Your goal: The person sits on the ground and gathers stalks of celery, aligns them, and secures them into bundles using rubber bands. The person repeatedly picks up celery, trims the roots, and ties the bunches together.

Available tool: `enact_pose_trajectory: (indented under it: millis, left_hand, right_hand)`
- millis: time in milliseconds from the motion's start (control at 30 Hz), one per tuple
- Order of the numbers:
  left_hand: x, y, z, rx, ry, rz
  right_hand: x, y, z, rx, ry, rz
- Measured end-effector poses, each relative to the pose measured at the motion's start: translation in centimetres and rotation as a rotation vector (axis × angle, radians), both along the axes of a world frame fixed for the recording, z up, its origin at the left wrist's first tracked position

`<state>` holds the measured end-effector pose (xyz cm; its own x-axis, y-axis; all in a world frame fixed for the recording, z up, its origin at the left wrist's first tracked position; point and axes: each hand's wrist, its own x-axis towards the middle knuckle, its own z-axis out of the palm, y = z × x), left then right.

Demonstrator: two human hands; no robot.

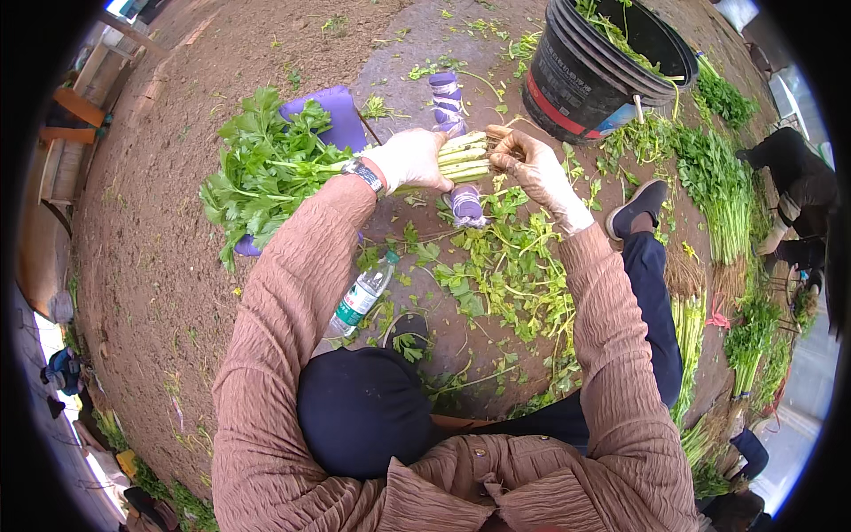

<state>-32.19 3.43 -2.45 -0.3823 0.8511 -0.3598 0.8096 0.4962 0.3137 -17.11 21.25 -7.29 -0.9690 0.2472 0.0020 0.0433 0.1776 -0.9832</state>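
Note:
A bunch of celery (pixel 462 157) lies across a wrapped purple bar, its leaves to the left and its root end to the right. My left hand (pixel 409 159), in a pale glove with a watch at the wrist, is closed around the stalks near the root end. At the roots is my right hand (pixel 532 165), its soiled glove pinching brownish root strands between thumb and fingers. The bar's purple wrapping (pixel 447 100) is tied with pale strips and shows above and below the stalks. Purple sheeting (pixel 336 116) lies partly under the leaves.
A black bucket (pixel 578 73) holding greens stands at the upper right. A plastic water bottle (pixel 362 292) lies near my left knee. Loose celery leaves (pixel 512 266) litter the ground before me. Celery bunches (pixel 715 193) lie along the right, with another person (pixel 798 179) beyond.

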Motion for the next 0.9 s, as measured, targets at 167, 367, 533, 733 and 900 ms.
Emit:
enact_pose_trajectory:
  millis: [167,367,533,733,900]
  left_hand:
    - [0.0,0.2,0.6,-0.054,0.007,0.002]
    - [0.1,0.0,0.3,0.001,0.036,-0.017]
    - [0.3,0.0,-0.2,-0.021,0.056,-0.002]
    - [-0.2,0.2,-0.2,0.018,0.061,-0.045]
    - [-0.5,0.1,-0.9,0.032,-0.002,-0.002]
  right_hand:
    - [0.3,0.3,-0.5,-0.037,0.003,-0.012]
    - [0.6,-0.4,0.3,-0.034,0.052,-0.015]
    - [0.3,-2.2,0.6,0.115,0.0,-0.011]
    - [0.5,-2.4,0.8,0.172,0.056,0.016]
    - [0.2,-2.0,2.7,1.177,0.076,0.12]
